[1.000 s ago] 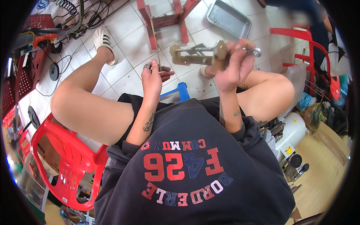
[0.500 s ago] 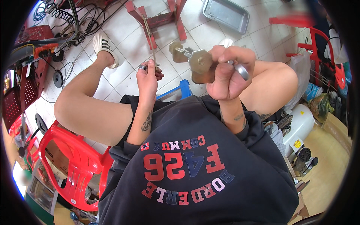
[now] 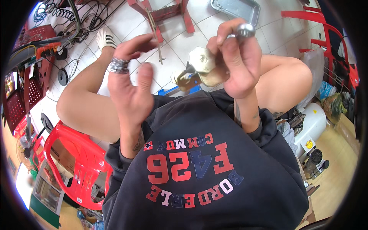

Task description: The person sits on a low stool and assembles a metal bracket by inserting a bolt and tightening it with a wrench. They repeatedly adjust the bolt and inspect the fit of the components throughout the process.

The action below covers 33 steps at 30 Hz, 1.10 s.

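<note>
My right hand (image 3: 243, 65) is closed around a brass-coloured metal part (image 3: 202, 59) with lobed, scalloped plates. A silver, round-ended piece (image 3: 245, 30) sticks out above its fingertips; I cannot tell whether it is joined to the part. The brass part's lower left end is blurred. To the left, my left hand (image 3: 130, 86) is raised, thumb apart from the bent fingers, with nothing in it. A wide silver ring (image 3: 120, 65) sits on one of its fingers. Just beyond those fingers, a thin rod (image 3: 157, 38) with a small crosspiece at its tip hangs down from a red metal stand (image 3: 163, 13).
A blue stool (image 3: 179, 91) stands between my knees. Beyond it is a grey metal tray (image 3: 237, 11) on the tiled floor. A red plastic chair (image 3: 78, 168) is at lower left, a white tank (image 3: 312, 126) at right, cables (image 3: 94, 17) at upper left.
My left hand has come off the rod's end, risen closer and opened. My right hand has lifted slightly and turned, tilting the brass part's far end down toward me.
</note>
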### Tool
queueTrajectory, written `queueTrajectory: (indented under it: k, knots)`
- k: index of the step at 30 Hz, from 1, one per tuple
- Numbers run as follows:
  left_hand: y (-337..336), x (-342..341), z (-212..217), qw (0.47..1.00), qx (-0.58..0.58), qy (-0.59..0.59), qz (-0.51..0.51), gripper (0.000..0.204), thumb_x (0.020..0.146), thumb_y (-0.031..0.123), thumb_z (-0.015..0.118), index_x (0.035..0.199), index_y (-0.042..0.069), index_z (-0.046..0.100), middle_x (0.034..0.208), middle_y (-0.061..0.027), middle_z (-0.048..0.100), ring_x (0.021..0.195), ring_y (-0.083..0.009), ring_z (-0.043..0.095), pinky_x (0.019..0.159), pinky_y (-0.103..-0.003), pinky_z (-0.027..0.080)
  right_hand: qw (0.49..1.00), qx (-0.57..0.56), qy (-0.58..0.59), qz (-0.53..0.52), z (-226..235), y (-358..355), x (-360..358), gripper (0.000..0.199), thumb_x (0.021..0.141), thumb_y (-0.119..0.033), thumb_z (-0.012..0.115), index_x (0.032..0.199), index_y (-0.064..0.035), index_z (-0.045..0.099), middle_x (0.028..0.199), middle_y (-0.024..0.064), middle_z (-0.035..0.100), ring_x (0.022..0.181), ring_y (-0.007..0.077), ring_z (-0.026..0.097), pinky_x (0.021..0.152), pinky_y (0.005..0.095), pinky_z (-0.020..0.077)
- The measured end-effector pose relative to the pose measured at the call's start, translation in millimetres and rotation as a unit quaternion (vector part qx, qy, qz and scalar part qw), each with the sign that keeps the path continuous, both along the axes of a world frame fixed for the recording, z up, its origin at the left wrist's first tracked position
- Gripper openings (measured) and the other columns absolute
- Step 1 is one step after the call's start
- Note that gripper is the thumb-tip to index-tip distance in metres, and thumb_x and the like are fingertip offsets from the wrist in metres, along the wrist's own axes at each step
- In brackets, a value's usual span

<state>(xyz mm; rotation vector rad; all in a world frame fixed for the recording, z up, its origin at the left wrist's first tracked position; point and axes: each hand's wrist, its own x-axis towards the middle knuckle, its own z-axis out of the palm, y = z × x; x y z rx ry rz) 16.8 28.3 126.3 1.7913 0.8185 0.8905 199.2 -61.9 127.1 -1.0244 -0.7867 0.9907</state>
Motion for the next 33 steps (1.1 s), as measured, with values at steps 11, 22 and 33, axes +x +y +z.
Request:
queueTrajectory:
  k: [11, 22, 33]
  knots:
    - [-18, 40, 8, 0.967, -0.230, -0.056, -0.090, 0.026, 0.102, 0.021, 0.054, 0.108, -0.001, 0.066, 0.078, -0.0010, 0.063, 0.070, -0.0070, 0.056, 0.064, -0.023, 0.046, 0.986, -0.123, 0.108, -0.039, -13, 10, 5, 0.026, 0.104, -0.030, 0.046, 0.102, -0.0048, 0.052, 0.071, 0.0013, 0.052, 0.062, 0.0087, 0.048, 0.058, 0.0203, 0.0366]
    - [-23, 47, -2, 0.950, -0.296, -0.072, -0.066, 0.034, 0.105, 0.024, 0.045, 0.123, -0.004, 0.054, 0.074, -0.0020, 0.061, 0.067, -0.0070, 0.059, 0.060, -0.021, 0.045, 0.951, -0.211, 0.225, 0.010, -13, 6, 6, 0.025, 0.104, -0.033, 0.045, 0.103, -0.0092, 0.053, 0.061, -0.0027, 0.047, 0.053, 0.0066, 0.042, 0.049, 0.0222, 0.0320]
    - [-30, 49, 0, 0.937, -0.338, -0.081, -0.018, 0.046, 0.100, 0.030, 0.058, 0.129, -0.004, 0.046, 0.071, -0.0058, 0.067, 0.067, -0.0103, 0.061, 0.066, -0.023, 0.045, 0.941, -0.241, 0.238, 0.023, -18, 5, 7, 0.026, 0.103, -0.035, 0.047, 0.099, -0.0097, 0.054, 0.061, -0.0038, 0.046, 0.053, 0.0095, 0.043, 0.051, 0.0255, 0.0364]
